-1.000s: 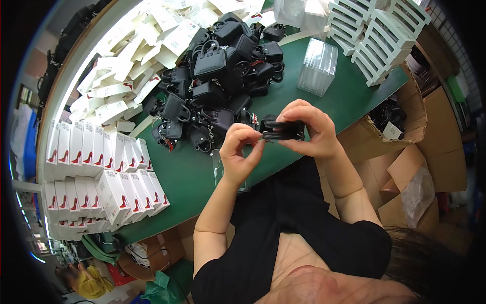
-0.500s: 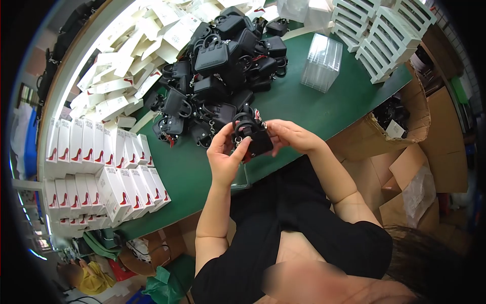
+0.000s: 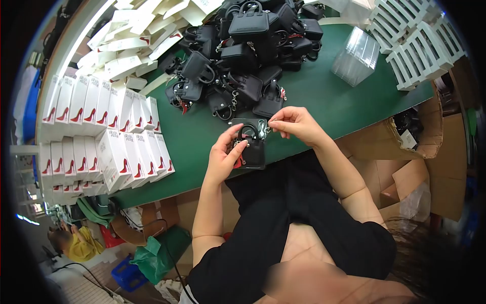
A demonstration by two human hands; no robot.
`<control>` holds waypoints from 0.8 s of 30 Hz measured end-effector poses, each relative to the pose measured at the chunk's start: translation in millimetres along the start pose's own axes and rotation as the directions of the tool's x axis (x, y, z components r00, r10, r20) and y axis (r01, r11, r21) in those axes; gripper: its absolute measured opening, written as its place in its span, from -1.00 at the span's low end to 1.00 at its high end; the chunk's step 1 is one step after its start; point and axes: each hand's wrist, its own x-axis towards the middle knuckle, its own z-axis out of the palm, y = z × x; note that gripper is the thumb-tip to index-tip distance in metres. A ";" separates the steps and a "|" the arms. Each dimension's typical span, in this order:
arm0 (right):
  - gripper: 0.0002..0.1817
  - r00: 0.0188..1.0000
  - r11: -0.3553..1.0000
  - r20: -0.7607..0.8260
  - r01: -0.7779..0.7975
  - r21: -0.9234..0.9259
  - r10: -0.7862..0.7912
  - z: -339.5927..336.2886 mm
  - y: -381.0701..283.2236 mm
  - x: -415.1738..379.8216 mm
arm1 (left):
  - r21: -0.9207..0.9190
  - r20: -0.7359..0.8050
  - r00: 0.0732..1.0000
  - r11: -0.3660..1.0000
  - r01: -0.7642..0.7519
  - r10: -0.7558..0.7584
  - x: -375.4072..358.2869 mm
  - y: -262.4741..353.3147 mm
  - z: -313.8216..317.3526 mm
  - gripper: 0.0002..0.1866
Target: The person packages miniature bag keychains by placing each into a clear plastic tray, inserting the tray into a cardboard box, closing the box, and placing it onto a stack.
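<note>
My left hand [image 3: 223, 154] is closed around a small black handbag [image 3: 254, 152] near the table's front edge, its thumb on the bag's front. The bag's looped handles stand up, and something red shows beside my thumb. My right hand [image 3: 296, 124] pinches a small metal clasp or chain end [image 3: 269, 124] just right of the handles; its exact form is too small to tell. Just beyond, another mini handbag [image 3: 268, 105] lies at the edge of a heap of black handbags [image 3: 248, 55], several with metal chains and red tags.
White boxes printed with a red shoe [image 3: 121, 157] stand in rows at the left. Loose white cartons [image 3: 124, 48] pile up behind. A clear plastic stack [image 3: 356, 55] and white slatted racks [image 3: 415, 50] stand right. Below is an open cardboard box [image 3: 430, 137]. Another person [image 3: 83, 243] is at lower left.
My right hand has drawn away from the bag to the right and now pinches the small metal piece. The left hand keeps the bag. The camera view has shifted.
</note>
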 end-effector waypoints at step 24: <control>-0.92 0.920 0.717 -0.178 0.141 -0.682 -0.350 34.4 33.0 14.8 | 0.911 0.095 0.891 0.321 -0.257 0.444 -16.1 -52.2 42.1 -0.22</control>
